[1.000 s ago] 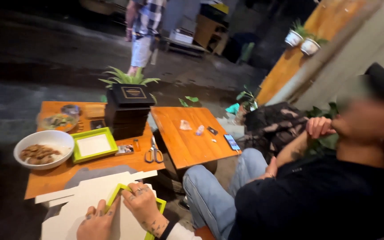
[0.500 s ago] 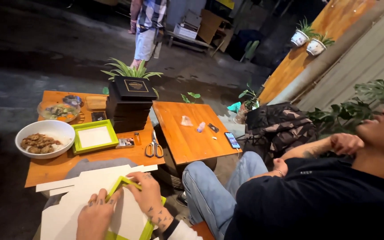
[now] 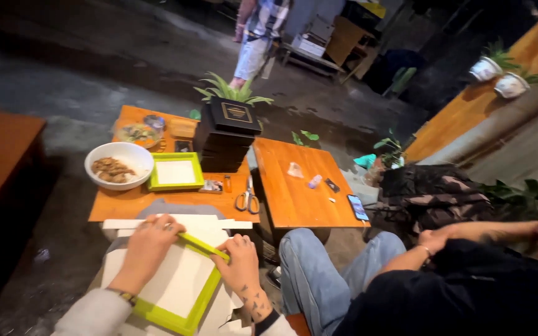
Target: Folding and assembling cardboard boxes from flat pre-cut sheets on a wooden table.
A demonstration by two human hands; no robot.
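A shallow white tray with a lime-green rim lies tilted on a pile of white cardboard sheets on my lap. My left hand presses on the tray's upper left corner and white inside. My right hand grips the green rim at the tray's right corner, fingers closed over the edge. A second, finished green-rimmed tray sits on the orange table ahead.
The table holds a white bowl of brown pieces, a stack of black boxes, scissors, and a phone on a second table. A person in jeans sits close on my right. Someone stands at the back.
The view has swung left and down, bringing my lap into sight. Both hands slid up along the tray's green rim, and the seated person's arm dropped lower.
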